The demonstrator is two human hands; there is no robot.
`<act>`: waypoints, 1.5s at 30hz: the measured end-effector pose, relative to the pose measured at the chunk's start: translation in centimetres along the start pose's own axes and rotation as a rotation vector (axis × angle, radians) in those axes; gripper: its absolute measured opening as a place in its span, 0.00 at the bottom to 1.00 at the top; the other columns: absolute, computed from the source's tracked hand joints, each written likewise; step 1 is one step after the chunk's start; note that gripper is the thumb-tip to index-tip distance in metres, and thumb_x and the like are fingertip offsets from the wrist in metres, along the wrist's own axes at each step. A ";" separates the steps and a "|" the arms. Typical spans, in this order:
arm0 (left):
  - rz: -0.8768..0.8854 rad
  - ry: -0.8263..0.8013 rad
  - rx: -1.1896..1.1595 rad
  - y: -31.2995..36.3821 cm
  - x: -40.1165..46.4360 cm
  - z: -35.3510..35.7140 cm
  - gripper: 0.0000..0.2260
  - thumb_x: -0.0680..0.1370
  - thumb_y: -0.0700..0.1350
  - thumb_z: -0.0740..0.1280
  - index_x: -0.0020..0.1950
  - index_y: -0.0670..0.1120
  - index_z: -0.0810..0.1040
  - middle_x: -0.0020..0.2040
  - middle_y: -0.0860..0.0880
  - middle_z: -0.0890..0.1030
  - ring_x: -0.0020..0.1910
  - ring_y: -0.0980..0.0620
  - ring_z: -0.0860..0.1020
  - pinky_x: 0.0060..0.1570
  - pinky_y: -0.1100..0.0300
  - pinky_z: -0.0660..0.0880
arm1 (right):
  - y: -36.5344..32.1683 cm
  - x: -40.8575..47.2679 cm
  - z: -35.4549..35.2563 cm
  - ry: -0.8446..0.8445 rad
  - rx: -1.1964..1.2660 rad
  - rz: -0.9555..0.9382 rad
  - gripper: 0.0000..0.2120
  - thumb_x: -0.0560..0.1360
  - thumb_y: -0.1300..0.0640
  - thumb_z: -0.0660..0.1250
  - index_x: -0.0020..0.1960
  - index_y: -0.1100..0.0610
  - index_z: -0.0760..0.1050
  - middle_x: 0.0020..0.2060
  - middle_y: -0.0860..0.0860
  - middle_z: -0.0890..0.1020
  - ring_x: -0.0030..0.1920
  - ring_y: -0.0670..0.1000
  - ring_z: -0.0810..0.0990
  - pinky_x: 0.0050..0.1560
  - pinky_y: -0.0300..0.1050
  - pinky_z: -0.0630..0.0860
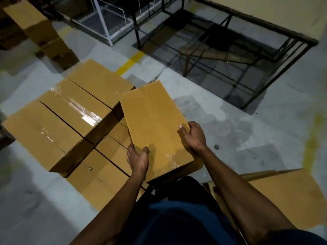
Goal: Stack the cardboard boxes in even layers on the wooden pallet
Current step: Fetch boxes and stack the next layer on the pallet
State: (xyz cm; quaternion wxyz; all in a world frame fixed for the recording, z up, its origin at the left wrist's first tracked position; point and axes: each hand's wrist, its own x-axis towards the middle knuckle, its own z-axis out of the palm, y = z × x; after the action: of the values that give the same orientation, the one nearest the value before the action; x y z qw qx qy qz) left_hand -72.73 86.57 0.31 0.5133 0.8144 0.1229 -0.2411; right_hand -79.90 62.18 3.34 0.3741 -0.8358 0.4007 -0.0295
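Note:
I hold a brown cardboard box (154, 124) in front of me, tilted a little, above the right edge of the stack. My left hand (138, 160) grips its near left edge with the thumb on top. My right hand (193, 137) grips its right edge, fingers curled over the side. To the left, three taped boxes (70, 110) lie side by side as an upper layer. A lower layer of boxes (106, 165) shows beneath and in front of them. The pallet itself is hidden under the boxes.
A tall column of boxes (39, 30) stands at the far left. A white wire rack (108, 20) and a black metal frame table (230, 55) stand behind. Flattened cardboard (286, 197) lies on the grey floor at my right. A yellow floor line (131, 62) runs behind the stack.

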 end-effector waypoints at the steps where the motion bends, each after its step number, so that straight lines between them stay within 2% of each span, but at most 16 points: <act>1: -0.009 0.005 -0.004 0.2 0.5 0.3 0.39 0.69 0.63 0.67 0.79 0.55 0.63 0.72 0.49 0.70 0.71 0.40 0.68 0.71 0.38 0.68 | -0.3 0.9 0.0 -0.009 -0.003 -0.007 0.30 0.80 0.33 0.60 0.71 0.53 0.71 0.67 0.52 0.75 0.64 0.55 0.76 0.61 0.52 0.75; 10: -0.081 0.137 -0.046 4.0 5.4 4.0 0.39 0.69 0.62 0.65 0.79 0.53 0.62 0.73 0.47 0.69 0.71 0.39 0.67 0.71 0.38 0.68 | -1.7 11.2 1.2 -0.131 -0.019 -0.093 0.28 0.79 0.33 0.61 0.68 0.53 0.74 0.63 0.51 0.76 0.61 0.54 0.77 0.56 0.46 0.72; 14: -0.117 0.193 -0.050 4.6 7.6 6.4 0.37 0.74 0.60 0.67 0.81 0.53 0.61 0.74 0.47 0.68 0.72 0.40 0.65 0.72 0.39 0.66 | -1.4 16.5 2.3 -0.207 -0.031 -0.132 0.27 0.79 0.33 0.61 0.67 0.53 0.74 0.62 0.50 0.77 0.60 0.53 0.77 0.55 0.45 0.71; 18: -0.170 0.276 -0.055 4.6 9.9 10.2 0.37 0.74 0.59 0.68 0.81 0.52 0.61 0.75 0.46 0.69 0.72 0.38 0.68 0.73 0.38 0.67 | -0.5 22.2 3.4 -0.285 -0.047 -0.195 0.25 0.80 0.34 0.61 0.66 0.52 0.75 0.60 0.50 0.77 0.58 0.53 0.77 0.56 0.46 0.74; 21: -0.192 0.331 -0.051 3.4 11.4 13.2 0.38 0.72 0.63 0.68 0.79 0.53 0.64 0.72 0.45 0.73 0.68 0.38 0.72 0.68 0.38 0.71 | 0.8 25.7 4.4 -0.339 -0.032 -0.210 0.25 0.80 0.35 0.63 0.67 0.53 0.75 0.61 0.51 0.77 0.58 0.53 0.78 0.59 0.49 0.76; 25: -0.205 0.329 -0.052 1.3 13.3 16.3 0.40 0.71 0.68 0.68 0.80 0.54 0.64 0.72 0.47 0.74 0.69 0.40 0.72 0.69 0.35 0.70 | 3.0 29.2 5.7 -0.434 -0.035 -0.206 0.24 0.80 0.38 0.65 0.69 0.52 0.73 0.63 0.49 0.76 0.61 0.51 0.76 0.63 0.50 0.75; 30: -0.217 0.319 -0.105 1.5 15.2 18.1 0.42 0.69 0.66 0.70 0.80 0.54 0.63 0.73 0.48 0.73 0.69 0.43 0.72 0.68 0.37 0.72 | 5.4 31.6 7.6 -0.493 0.000 -0.193 0.22 0.82 0.41 0.64 0.69 0.52 0.74 0.64 0.47 0.74 0.62 0.48 0.76 0.63 0.46 0.74; 33: -0.246 0.280 -0.125 -1.0 16.8 18.8 0.41 0.70 0.67 0.72 0.80 0.60 0.61 0.73 0.49 0.72 0.70 0.42 0.72 0.68 0.33 0.72 | 6.6 32.5 9.2 -0.518 0.014 -0.226 0.18 0.83 0.44 0.64 0.68 0.52 0.75 0.62 0.46 0.73 0.59 0.46 0.76 0.61 0.42 0.73; 37: -0.305 0.238 -0.181 -4.9 18.8 20.0 0.41 0.67 0.75 0.72 0.77 0.68 0.61 0.71 0.48 0.77 0.67 0.42 0.77 0.67 0.34 0.74 | 8.3 33.7 11.4 -0.553 0.011 -0.205 0.21 0.83 0.48 0.66 0.73 0.54 0.71 0.67 0.48 0.72 0.62 0.47 0.74 0.63 0.44 0.73; 41: -0.313 0.194 -0.217 -6.0 19.6 21.1 0.43 0.69 0.73 0.72 0.80 0.62 0.61 0.70 0.51 0.77 0.68 0.46 0.77 0.68 0.36 0.75 | 9.9 34.7 12.9 -0.616 -0.007 -0.166 0.26 0.82 0.53 0.67 0.78 0.56 0.66 0.70 0.49 0.70 0.66 0.46 0.71 0.67 0.44 0.73; 43: -0.313 0.184 -0.213 -6.7 20.2 21.4 0.43 0.71 0.70 0.72 0.81 0.59 0.60 0.71 0.51 0.77 0.69 0.46 0.77 0.68 0.36 0.74 | 10.5 35.2 13.7 -0.634 -0.054 -0.164 0.28 0.82 0.54 0.67 0.79 0.56 0.64 0.73 0.51 0.69 0.70 0.50 0.71 0.72 0.50 0.71; 45: -0.295 0.177 -0.195 -8.0 21.1 21.8 0.43 0.72 0.67 0.72 0.82 0.57 0.59 0.72 0.50 0.76 0.71 0.46 0.75 0.69 0.37 0.73 | 10.8 35.6 14.3 -0.651 -0.101 -0.159 0.29 0.82 0.56 0.67 0.80 0.56 0.62 0.75 0.52 0.68 0.74 0.53 0.68 0.75 0.51 0.68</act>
State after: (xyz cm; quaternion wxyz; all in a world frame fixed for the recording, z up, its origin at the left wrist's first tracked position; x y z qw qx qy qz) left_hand -64.10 69.65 -24.66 0.5359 0.7520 0.3084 -0.2284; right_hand -57.80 41.85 -22.85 0.4370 -0.8476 0.1945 0.2297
